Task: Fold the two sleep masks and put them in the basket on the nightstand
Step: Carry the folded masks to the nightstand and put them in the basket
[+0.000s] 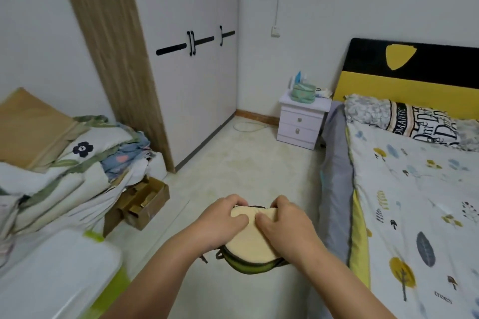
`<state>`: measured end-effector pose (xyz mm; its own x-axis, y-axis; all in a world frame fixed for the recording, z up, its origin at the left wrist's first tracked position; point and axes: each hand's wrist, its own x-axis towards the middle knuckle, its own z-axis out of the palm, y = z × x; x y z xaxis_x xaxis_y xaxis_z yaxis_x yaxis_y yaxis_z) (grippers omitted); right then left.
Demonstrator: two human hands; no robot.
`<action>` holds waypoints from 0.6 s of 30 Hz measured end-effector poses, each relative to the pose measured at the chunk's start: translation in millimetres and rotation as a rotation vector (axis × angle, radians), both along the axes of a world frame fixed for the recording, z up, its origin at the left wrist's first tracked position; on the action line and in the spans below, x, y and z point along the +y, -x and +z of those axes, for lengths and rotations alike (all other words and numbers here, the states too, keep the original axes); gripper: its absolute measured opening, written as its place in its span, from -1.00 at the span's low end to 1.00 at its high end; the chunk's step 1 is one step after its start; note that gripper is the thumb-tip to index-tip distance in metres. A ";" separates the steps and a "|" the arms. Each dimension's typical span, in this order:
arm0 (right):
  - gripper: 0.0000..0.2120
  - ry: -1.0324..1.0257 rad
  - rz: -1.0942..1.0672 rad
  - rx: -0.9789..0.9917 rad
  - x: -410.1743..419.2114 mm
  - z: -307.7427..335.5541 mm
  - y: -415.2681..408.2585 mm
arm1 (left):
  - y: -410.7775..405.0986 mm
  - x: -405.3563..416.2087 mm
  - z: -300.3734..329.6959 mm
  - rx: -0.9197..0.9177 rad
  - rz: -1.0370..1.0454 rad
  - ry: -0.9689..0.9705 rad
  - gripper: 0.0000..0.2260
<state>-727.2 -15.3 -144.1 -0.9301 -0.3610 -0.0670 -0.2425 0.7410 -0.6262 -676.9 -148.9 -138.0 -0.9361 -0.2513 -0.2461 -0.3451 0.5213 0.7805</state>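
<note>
Both my hands hold a folded stack of sleep masks [248,247] in the air above the floor. The top face is cream-coloured; a green edge and dark straps show underneath. My left hand [221,223] grips its left side, and my right hand [283,225] grips its right side, thumbs pressing on top. Whether the stack is one mask or two I cannot tell. Far ahead stands a white nightstand [302,124] with two drawers beside the bed. A green basket-like container [303,93] sits on top of it.
The bed [414,189] with a patterned quilt and pillows runs along the right. A wardrobe [191,80] stands ahead on the left. A pile of bedding [64,168], a cardboard box [145,202] and a white bin lid [51,274] lie left. A cable lies on the floor.
</note>
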 end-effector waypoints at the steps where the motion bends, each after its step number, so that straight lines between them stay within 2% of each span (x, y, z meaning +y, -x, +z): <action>1: -0.72 0.006 0.004 0.002 -6.6 0.8 7.4 | 7.0 -6.9 1.6 0.002 0.001 0.009 -0.71; 12: -0.75 0.021 0.024 -0.002 -72.3 16.6 105.0 | 101.1 -70.5 19.0 0.015 0.015 0.056 -0.73; 18: -0.78 0.007 -0.020 -0.009 -116.1 18.0 147.3 | 151.7 -117.3 17.6 0.024 -0.051 0.066 -0.72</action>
